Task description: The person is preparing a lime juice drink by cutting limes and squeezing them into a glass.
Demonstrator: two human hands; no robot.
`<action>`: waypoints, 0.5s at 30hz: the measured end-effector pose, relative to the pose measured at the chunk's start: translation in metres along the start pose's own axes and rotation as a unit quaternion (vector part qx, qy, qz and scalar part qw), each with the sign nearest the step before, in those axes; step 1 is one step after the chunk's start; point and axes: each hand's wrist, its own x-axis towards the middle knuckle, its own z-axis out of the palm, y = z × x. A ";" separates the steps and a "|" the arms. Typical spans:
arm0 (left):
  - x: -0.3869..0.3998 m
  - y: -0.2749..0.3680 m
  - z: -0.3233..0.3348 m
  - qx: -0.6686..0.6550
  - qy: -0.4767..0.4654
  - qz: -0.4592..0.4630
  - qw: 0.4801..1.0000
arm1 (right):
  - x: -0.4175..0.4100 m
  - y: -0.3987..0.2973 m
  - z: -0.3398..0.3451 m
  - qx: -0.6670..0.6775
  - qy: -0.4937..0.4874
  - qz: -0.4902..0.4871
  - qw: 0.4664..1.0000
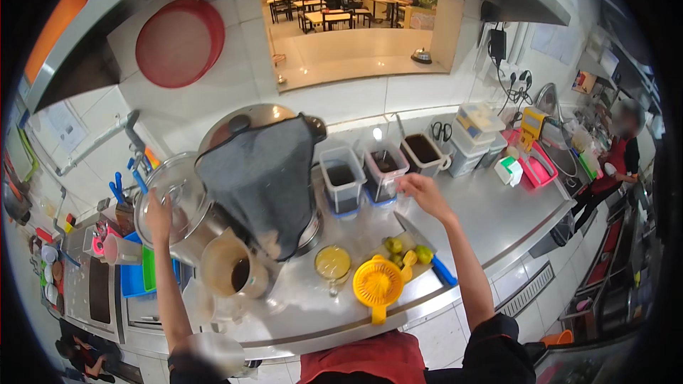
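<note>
My left hand [160, 218] grips a round lid [195, 176] that sits tilted over a steel pot [200, 245]. At the right, my right hand [427, 194] has its fingers bent close to a clear square container [385, 162] of dark liquid; whether they pinch something cannot be made out. A yellow plastic citrus juicer [379, 284] lies near the counter's front edge. Beside it are squeezed green citrus [394, 245] and a knife with a blue handle [444, 271]. A glass cup [332, 264] holds yellow liquid. The large jug [235, 272] has dark liquid at its bottom.
A large pot draped with a grey cloth [261, 181] stands behind the jug. More dark liquid fills two containers, one left [342, 170] and one right [424, 152]. Farther right are stacked plastic boxes [475, 136] and a pink tray [539, 168]. A person [613, 162] stands at the far right.
</note>
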 end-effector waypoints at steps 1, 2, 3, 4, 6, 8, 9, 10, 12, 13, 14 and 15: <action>-0.006 0.031 -0.022 -0.044 -0.025 -0.038 0.998 | 0.016 0.019 -0.018 -0.038 0.065 -0.003 0.997; -0.016 0.065 -0.047 -0.086 -0.052 -0.076 0.992 | 0.028 0.034 -0.037 -0.075 0.129 -0.004 0.989; -0.035 0.089 -0.069 -0.120 0.004 -0.052 0.991 | 0.042 0.047 -0.052 -0.071 0.128 -0.003 0.989; -0.061 0.110 -0.095 -0.146 0.061 -0.030 0.987 | 0.057 0.059 -0.064 -0.117 0.177 -0.029 0.977; -0.120 0.149 -0.140 -0.220 0.012 -0.056 0.974 | 0.081 0.089 -0.097 -0.203 0.263 -0.035 0.942; -0.192 0.191 -0.158 -0.226 -0.036 -0.078 0.970 | 0.100 0.119 -0.138 -0.259 0.309 -0.030 0.915; -0.223 0.211 -0.161 -0.221 -0.084 -0.084 0.968 | 0.112 0.133 -0.155 -0.272 0.316 -0.044 0.908; -0.246 0.233 -0.160 -0.221 -0.167 -0.152 0.949 | 0.128 0.144 -0.166 -0.269 0.303 -0.044 0.913; -0.276 0.265 -0.147 -0.247 -0.289 -0.250 0.891 | 0.157 0.166 -0.178 -0.360 0.253 0.011 0.898; -0.289 0.276 -0.139 -0.278 -0.330 -0.277 0.859 | 0.170 0.182 -0.188 -0.358 0.240 0.010 0.902; -0.293 0.293 -0.132 -0.303 -0.335 -0.287 0.845 | 0.180 0.202 -0.199 -0.394 0.222 0.034 0.891; -0.291 0.307 -0.125 -0.325 -0.338 -0.301 0.830 | 0.188 0.217 -0.197 -0.427 0.200 0.055 0.880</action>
